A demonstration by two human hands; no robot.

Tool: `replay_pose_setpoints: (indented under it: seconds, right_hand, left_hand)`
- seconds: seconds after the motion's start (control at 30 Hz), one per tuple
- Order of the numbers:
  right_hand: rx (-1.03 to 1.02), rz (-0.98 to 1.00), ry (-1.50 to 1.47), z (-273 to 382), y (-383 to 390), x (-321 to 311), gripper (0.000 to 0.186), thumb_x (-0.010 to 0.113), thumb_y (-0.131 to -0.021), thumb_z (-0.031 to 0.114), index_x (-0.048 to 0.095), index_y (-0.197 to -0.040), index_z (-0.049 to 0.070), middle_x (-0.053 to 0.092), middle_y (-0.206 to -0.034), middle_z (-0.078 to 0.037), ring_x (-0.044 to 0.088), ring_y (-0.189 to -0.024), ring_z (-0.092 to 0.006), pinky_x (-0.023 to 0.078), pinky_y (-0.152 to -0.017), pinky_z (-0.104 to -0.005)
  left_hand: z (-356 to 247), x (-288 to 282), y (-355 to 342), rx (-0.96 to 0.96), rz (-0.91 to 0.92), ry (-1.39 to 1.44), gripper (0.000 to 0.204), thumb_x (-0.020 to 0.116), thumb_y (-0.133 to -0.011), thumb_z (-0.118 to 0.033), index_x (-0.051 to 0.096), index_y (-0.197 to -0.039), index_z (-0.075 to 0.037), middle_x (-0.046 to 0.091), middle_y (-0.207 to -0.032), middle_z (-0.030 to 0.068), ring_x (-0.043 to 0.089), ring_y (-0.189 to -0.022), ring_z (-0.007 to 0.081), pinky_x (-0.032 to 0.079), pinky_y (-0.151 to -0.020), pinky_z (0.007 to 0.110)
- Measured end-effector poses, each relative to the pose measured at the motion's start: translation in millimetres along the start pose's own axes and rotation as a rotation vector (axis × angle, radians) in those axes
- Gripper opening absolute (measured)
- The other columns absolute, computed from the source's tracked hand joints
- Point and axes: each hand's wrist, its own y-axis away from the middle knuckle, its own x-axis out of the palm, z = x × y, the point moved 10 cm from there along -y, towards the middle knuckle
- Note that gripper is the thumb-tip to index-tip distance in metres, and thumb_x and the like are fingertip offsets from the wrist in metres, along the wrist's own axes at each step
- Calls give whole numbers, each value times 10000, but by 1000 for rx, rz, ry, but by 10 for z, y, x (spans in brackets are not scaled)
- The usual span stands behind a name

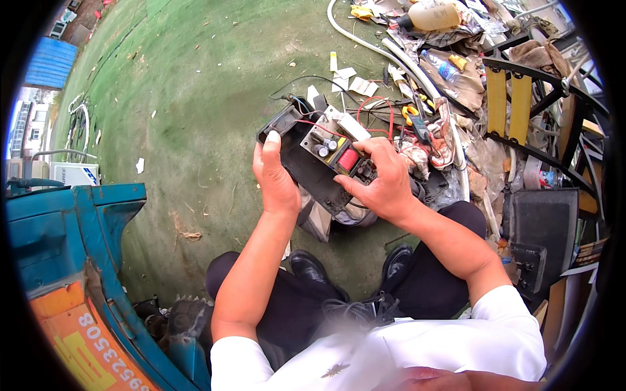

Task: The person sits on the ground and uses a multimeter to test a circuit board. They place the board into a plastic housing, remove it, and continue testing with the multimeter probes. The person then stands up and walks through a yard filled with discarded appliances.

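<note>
From where I stand, the person sits with knees apart, holding an open black case up over the green floor, tilted with its far end toward the left. The left hand is clamped on the case's left edge, its thumb on the rim. The right hand has thumb and fingers closed about the near right end of a circuit board, which lies at the case's right edge, partly over the interior. On that board I can make out a red-wrapped coil (the brightest bit of the lot) and small round capacitors. Red wires loop off beyond the case's far right corner, near a tool with an orange loop. Along the floor's right edge, a white hose runs through heaped scraps; at its left edge stands a teal machine.
</note>
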Motion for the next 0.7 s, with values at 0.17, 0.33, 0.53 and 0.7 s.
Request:
replay_pose_setpoints:
  seconds: [0.17,0.33,0.53,0.7]
  right_hand:
    - [-44,-55,44,15,76,34,581,923,-635,194,616,-1100,30,636,-1059,-161,637,-969,-356,529,-823,-432]
    - [-41,-79,21,-1,92,35,571,934,-630,214,612,-1068,40,639,-1060,-161,641,-972,-354,535,-805,-430]
    - [-40,-84,9,-8,102,32,565,941,-619,217,597,-1032,43,637,-1031,-158,641,-936,-345,537,-759,-422]
    - [-50,-83,12,1,108,15,568,944,-612,216,580,-1014,47,635,-1015,-155,639,-912,-343,536,-736,-419]
  left_hand:
    - [19,-110,17,35,-35,10,554,577,-948,-453,587,-1275,-6,673,-1227,140,670,-1094,265,521,-992,413]
    - [20,-148,21,44,-50,54,506,585,-943,-414,577,-1256,-17,664,-1204,127,664,-1079,247,526,-972,400]
    - [48,-132,36,4,-65,121,427,605,-936,-333,538,-1233,-33,636,-1174,110,655,-1054,222,543,-936,384]
    - [50,-142,51,17,-80,24,521,582,-944,-460,626,-1223,-23,690,-1189,103,665,-1084,237,502,-993,387]
